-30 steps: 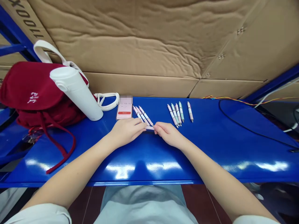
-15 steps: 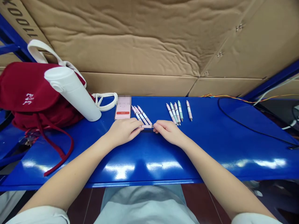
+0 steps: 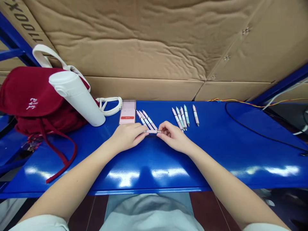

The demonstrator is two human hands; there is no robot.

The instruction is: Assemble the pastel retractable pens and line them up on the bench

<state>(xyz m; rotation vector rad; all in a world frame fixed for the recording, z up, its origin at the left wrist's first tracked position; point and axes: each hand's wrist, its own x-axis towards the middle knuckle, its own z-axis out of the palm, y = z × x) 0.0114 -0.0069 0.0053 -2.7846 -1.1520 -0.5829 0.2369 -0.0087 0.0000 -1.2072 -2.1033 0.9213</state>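
Observation:
A pale pink pen lies level between my hands, its metal tip pointing right. My left hand pinches its left end between thumb and fingers. At the tip, my right hand has its thumb and curled fingers around the metal point, with a small gap showing between them. Just behind the held pen lie several pink and white pens, side by side. Further right, behind my right hand, is a group of several pink and green pens. One more pink pen lies apart to their right.
A phone lies behind my left hand. At the left, a white bottle leans on a red bag with a strap hanging forward. A black cable crosses the blue table at the right. Cardboard stands behind.
The fingers of my right hand have loosened and lifted slightly, and more of the pen's metal tip shows. My left hand keeps its hold. The whole view has shifted slightly.

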